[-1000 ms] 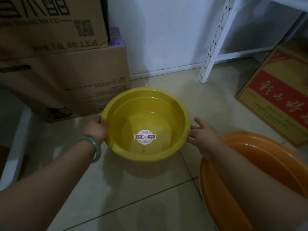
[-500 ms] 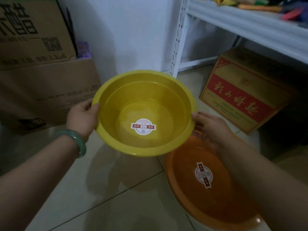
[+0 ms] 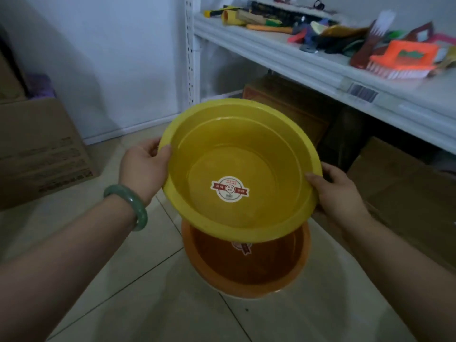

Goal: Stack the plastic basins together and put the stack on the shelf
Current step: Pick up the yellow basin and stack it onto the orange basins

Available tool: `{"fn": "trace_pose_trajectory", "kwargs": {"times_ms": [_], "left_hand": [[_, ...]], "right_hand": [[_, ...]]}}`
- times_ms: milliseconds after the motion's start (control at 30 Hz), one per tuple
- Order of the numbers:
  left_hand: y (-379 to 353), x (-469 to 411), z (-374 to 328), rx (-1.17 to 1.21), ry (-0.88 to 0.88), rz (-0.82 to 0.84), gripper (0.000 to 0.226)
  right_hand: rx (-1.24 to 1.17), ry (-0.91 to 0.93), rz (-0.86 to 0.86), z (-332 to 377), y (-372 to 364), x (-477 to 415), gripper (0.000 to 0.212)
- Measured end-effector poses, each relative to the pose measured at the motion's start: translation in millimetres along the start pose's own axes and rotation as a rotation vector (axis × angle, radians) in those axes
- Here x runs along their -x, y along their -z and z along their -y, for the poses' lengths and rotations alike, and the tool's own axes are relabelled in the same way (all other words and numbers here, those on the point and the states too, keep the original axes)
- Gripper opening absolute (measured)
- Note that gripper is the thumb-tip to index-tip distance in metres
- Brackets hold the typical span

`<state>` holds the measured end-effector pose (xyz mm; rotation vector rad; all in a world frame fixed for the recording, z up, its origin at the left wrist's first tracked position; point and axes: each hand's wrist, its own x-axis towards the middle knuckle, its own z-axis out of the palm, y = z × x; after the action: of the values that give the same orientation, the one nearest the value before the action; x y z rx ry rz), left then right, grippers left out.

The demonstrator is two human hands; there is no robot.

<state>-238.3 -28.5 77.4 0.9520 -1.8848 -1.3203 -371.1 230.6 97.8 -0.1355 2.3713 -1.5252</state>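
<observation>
Nearest to me, the orange basin (image 3: 246, 265) sits on the tiled floor (image 3: 138, 304), mouth up, and I can see only its near half, because the yellow basin (image 3: 240, 169) hangs in the air right over its far half. My left hand (image 3: 144, 169) is clamped on the yellow rim at its left edge, thumb over the lip, and my right hand (image 3: 338, 193) grips the right edge the same way, fingers tucked under. The yellow basin tilts toward me and is not centred over the orange one; if I lower it like this, I judge its base could catch the orange rim, ride up and skid the orange basin across the smooth tiles, or seat crooked and jam. Beyond, the white shelf (image 3: 283, 53) is crowded along its front edge with brushes (image 3: 399, 58) and other tools, so a stack pushed in there could knock them off. Cardboard boxes (image 3: 404, 193) under the shelf narrow my room to swing.
</observation>
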Motion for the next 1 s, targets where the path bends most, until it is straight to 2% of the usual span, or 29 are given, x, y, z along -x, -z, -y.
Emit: {"fn": "trace_pose_trajectory", "kwargs": {"times_ms": [300,467,633,833,1000], "left_hand": [[-36,32,30,-0.152,0.123,0.22,0.05],[-44,41,48,-0.334,0.09,0.259,0.042],[-49,43,69,-0.523,0.093,0.308,0.05],[-54,42,87,-0.68,0.068,0.375,0.055],[-62,38,90,-0.732,0.04,0.355,0.054]], "right_hand": [[0.081,-0.13,-0.007,-58,16,12,0.047],[0.321,-0.103,-0.039,-88,4,9,0.047],[0.497,-0.062,-0.055,-110,-7,3,0.035],[0.505,-0.155,0.088,-121,-19,-8,0.067],[0.478,-0.131,0.06,-131,-28,-12,0.07]]}}
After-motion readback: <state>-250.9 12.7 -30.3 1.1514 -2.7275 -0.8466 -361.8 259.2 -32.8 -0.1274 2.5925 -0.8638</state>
